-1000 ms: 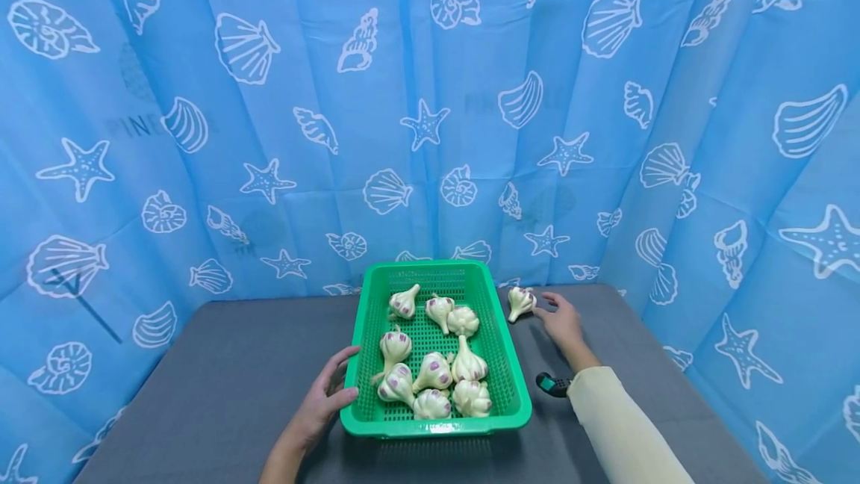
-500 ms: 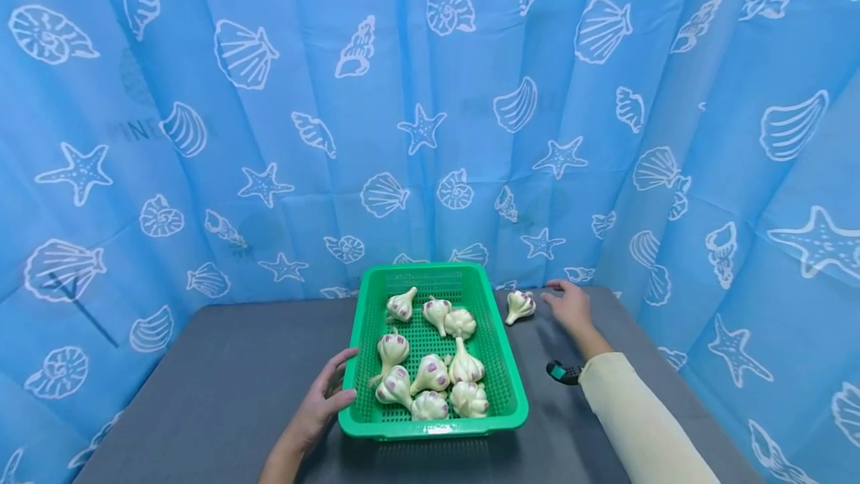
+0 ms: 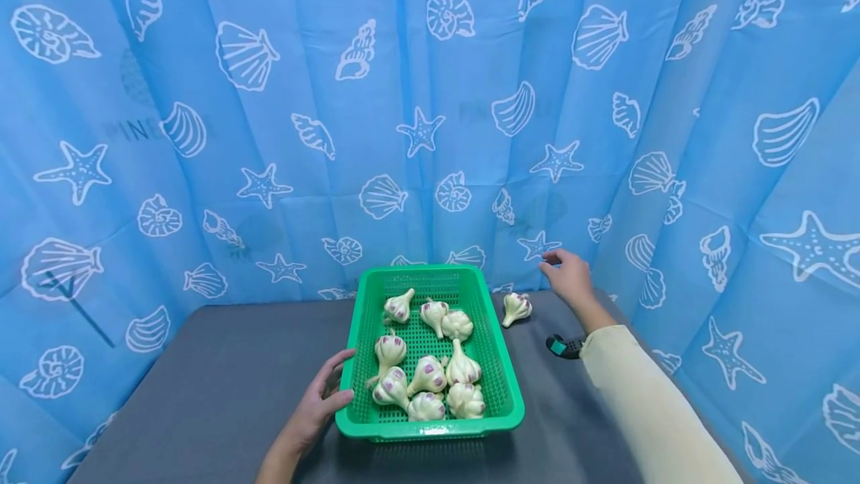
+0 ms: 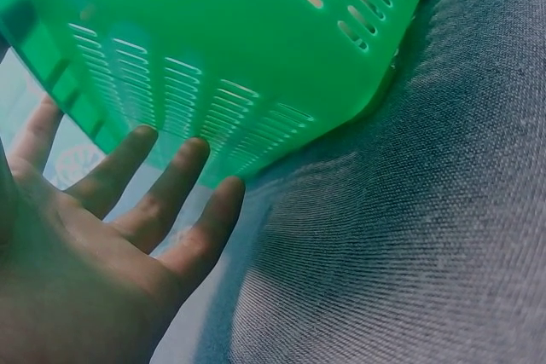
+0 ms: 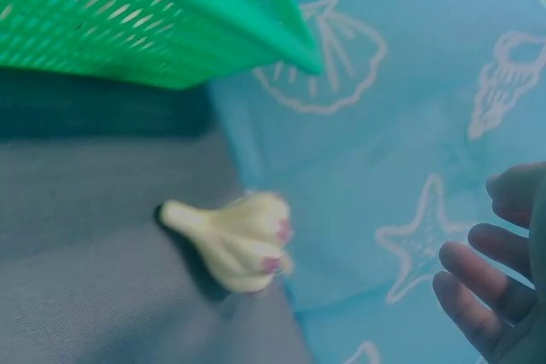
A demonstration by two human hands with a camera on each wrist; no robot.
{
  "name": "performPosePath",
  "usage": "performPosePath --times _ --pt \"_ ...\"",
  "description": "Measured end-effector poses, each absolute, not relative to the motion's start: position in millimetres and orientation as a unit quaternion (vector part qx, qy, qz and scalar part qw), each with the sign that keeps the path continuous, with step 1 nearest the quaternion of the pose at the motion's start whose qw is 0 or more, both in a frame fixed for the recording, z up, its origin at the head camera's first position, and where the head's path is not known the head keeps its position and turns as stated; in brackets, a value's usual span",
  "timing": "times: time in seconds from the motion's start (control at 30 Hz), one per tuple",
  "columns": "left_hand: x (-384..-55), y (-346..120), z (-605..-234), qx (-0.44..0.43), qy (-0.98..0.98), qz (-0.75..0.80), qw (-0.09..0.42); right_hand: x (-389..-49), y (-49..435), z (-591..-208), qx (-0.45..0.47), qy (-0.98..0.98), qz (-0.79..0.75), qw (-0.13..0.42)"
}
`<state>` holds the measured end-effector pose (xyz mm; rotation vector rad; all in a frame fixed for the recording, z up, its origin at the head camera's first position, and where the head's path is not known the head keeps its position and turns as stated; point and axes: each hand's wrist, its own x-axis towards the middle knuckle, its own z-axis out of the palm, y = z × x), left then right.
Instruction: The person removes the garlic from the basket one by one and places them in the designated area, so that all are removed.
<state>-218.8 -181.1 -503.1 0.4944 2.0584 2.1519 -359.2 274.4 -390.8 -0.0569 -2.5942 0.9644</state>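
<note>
A green plastic basket (image 3: pixel 430 428) with slotted walls stands on the grey table, holding several garlic bulbs (image 3: pixel 427 374), white with purple patches. My left hand (image 3: pixel 316 403) rests at the basket's left side, its fingers (image 4: pixel 162 198) spread and fairly straight along the outer wall. Just beyond the basket's right wall, one more garlic bulb (image 3: pixel 516 308) lies on the table, its stem pointing toward the basket in the right wrist view. My right hand (image 3: pixel 567 277) is raised behind and to the right of that bulb, with loosely bent fingers and nothing held.
A blue curtain (image 3: pixel 430 133) printed with white shells and starfish hangs behind the table and along its right side. The grey cloth of the table (image 3: pixel 222 394) extends left of the basket. A black device (image 3: pixel 563 347) is by my right wrist.
My right hand has drawn away from the loose garlic bulb and risen up and to the right. The left hand stays at the basket, and the view has shifted slightly.
</note>
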Motion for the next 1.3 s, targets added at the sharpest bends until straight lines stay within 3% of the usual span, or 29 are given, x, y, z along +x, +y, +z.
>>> performPosePath --times 0.57,0.93,1.3 --pt "-218.0 -181.4 -502.7 0.156 0.678 0.715 0.072 -367.7 240.9 -349.8 0.014 -0.905 0.363 0.222" --pt "-218.9 -182.0 -502.3 0.149 0.676 0.718 0.069 -364.3 225.9 -359.0 0.026 -0.868 0.422 0.262" --pt "-218.4 -182.1 -502.6 0.154 0.674 0.719 0.069 -362.5 206.3 -371.1 0.044 -0.848 0.473 0.235"
